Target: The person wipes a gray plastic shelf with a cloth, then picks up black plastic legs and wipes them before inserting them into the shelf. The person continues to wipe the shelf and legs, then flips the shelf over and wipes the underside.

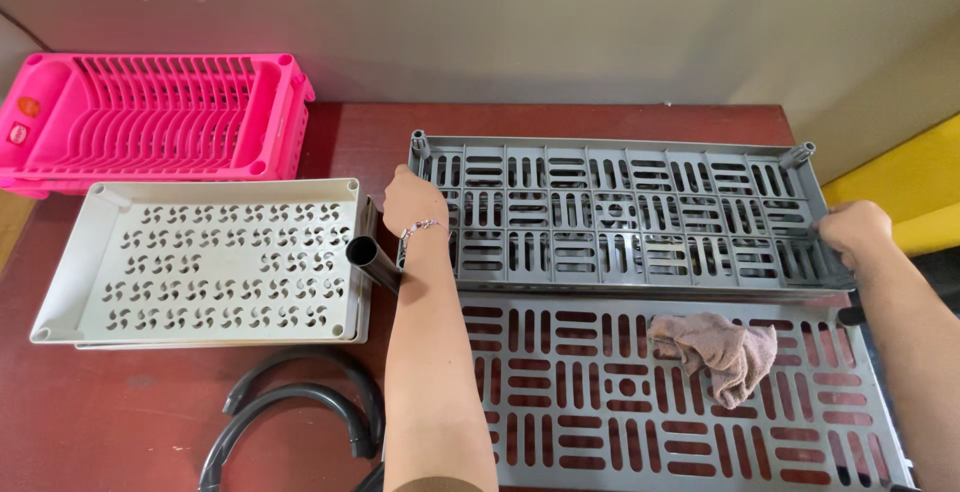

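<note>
- Nearest you, a second grey slotted shelf panel [680, 422] lies flat on the red desk [120, 412], with a crumpled brownish cloth [722, 350] resting on it
- To its left, 2 curved black tubes [300, 412] lie loose on the desk close to your left forearm; a sweep of that arm could roll them off the near edge
- Your left hand [412, 202] is closed on the left end of the upper grey slotted shelf [620, 214], and your right hand [852, 232] grips its right end; the shelf sits tilted, its near edge overlapping the lower panel
- The grip is only at the 2 ends, so the long shelf could twist or slip, I judge, if one hand lets go first
- A short dark pipe [372, 260] stands just beside your left wrist, between the shelf and the white perforated tray [205, 260]; a nudge from the wrist could tip it
- The cloth lies near the shelf's lower edge and could get dragged or pinched under it
- Farthest left, a pink dish rack [155, 117] sits against the wall, well apart from your hands
</note>
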